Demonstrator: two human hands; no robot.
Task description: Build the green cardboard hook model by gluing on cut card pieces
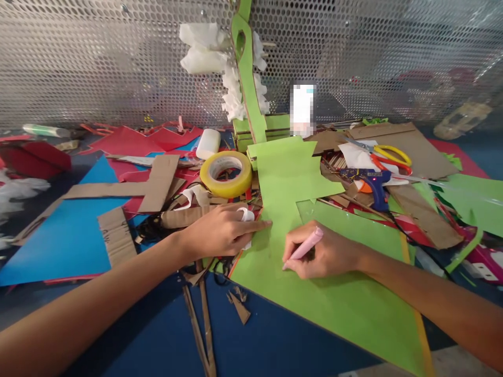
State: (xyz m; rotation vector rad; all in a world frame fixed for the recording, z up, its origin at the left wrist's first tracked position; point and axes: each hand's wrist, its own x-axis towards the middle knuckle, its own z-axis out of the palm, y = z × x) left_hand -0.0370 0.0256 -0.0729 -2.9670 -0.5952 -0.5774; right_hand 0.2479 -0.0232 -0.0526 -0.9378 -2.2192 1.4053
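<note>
My right hand (pixel 322 255) grips a pink pen (pixel 303 248) with its tip down on a large green paper sheet (pixel 334 298). My left hand (pixel 222 230) lies flat at the sheet's left edge, fingertips pressing on the green paper, with a white tape strip wrapped around one finger. A smaller cut green shape (pixel 291 173) lies on the sheet just beyond both hands.
A yellow tape roll (pixel 226 174) sits behind my left hand. A blue glue gun (pixel 371 183) and yellow-and-red scissors (pixel 387 156) lie at right. Cardboard strips (pixel 157 183), blue paper (pixel 74 235) and red paper clutter the left. A green cardboard model (pixel 247 78) stands before the perforated metal wall.
</note>
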